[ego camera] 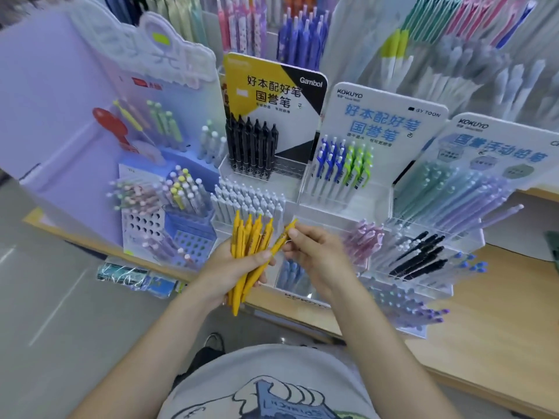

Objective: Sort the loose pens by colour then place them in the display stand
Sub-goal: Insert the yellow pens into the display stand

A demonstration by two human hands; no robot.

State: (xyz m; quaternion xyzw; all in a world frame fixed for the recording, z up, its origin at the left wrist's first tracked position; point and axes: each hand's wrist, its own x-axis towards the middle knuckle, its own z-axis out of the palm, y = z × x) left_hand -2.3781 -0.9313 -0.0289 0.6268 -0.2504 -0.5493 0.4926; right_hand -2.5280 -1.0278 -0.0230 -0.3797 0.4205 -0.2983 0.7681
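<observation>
Sorting stage, yellow group. The person stands at the front edge of a wooden counter crowded with pen displays. The left hand has its fingers and thumb curled round a fan of yellow pens, their clip ends pointing up and away, their tips hanging below the palm. The right hand pinches one more yellow pen near its upper end between thumb and fingertips; this pen lies slanted, its lower part crossing into the left-hand bundle, so it appears to be in the act of joining the bunch.

Behind the hands, toward the back edge of the counter, stands a yellow-and-black display stand holding a row of black pens on its left side; the clear holes to their right look unfilled. Beside it, a white stand carries blue and green pens. A block of pale grey pens stands just beyond the yellow fan.

Judged step: gathering by colour is nearly done for yellow; placing has not begun. The next move would call for squaring the bundle, then seating pens singly, tip down, into vacant holes. Which stand is meant for yellow cannot be told.
</observation>
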